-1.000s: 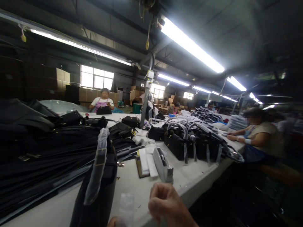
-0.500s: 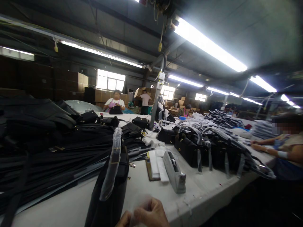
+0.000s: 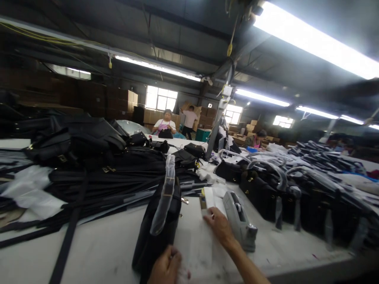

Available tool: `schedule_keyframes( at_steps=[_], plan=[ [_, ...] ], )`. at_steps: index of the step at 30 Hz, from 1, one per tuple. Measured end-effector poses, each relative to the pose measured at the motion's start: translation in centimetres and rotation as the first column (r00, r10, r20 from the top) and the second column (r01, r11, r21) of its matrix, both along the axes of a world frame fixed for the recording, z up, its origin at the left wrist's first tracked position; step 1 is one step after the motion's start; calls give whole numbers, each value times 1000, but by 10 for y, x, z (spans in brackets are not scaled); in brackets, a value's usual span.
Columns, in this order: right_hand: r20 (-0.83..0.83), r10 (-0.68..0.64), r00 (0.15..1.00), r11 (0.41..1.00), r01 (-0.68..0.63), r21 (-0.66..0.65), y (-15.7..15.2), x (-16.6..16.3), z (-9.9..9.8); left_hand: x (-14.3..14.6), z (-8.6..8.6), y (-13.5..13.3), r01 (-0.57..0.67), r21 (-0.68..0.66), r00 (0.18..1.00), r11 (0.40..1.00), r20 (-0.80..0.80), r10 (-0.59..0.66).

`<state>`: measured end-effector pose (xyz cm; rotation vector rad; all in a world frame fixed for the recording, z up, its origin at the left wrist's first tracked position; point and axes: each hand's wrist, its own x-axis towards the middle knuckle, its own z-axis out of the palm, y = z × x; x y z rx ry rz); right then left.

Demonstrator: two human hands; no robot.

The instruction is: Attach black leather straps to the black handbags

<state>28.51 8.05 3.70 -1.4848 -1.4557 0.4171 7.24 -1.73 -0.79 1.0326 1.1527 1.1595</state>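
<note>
Right hand (image 3: pixel 219 227) now parted from left hand (image 3: pixel 166 264), moved farther to white strips (image 3: pixel 209 197), fingers bent, grip unclear, left fingers curled beside black bag (image 3: pixel 170 223), hold indistinct

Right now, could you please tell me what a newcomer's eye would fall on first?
Probably the glaring tube light at the upper right. Next would come the black bag in the centre foreground, with its plastic-wrapped handle on top, and the grey tape dispenser to its right on the white table.
</note>
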Motion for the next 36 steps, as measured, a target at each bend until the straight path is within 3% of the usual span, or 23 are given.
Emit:
schedule_keyframes(
  at_steps=[4, 9, 11, 14, 16, 19, 26, 31, 36],
  plan=[
    [20, 18, 1000, 1000, -18, -19, -1, 12, 4, 2, 8, -9, -2, -67, 983, 998, 183, 14],
    [-43, 162, 986, 963, -167, -212, -42, -11, 19, -3, 23, -22, 25, -46, 990, 999, 138, -18],
    [-143, 275, 951, 909, -306, -285, -65, -27, 30, -7, 28, -29, 57, -9, 996, 998, 68, -56],
    [-385, 442, 810, 762, -565, -316, -91, -50, 39, -15, 32, -38, 133, 24, 990, 991, -42, -132],
    [-443, 475, 760, 706, -630, -324, -101, -63, 37, -22, 32, -44, 161, 75, 976, 984, -159, -148],
    [-418, 452, 788, 723, -598, -346, -111, -82, 24, -33, 29, -55, 153, 160, 948, 975, -302, -100],
    [-332, 416, 847, 777, -521, -354, -137, -127, 9, -55, 15, -80, 43, 57, 998, 997, -45, -40],
    [-175, 481, 859, 785, -511, -351, -132, -131, 1, -71, 10, -90, -7, -40, 1000, 999, -12, 6],
    [-48, 448, 893, 813, -429, -393, -118, -130, -13, -93, 9, -94, -96, -84, 993, 992, -71, 90]
  ],
)
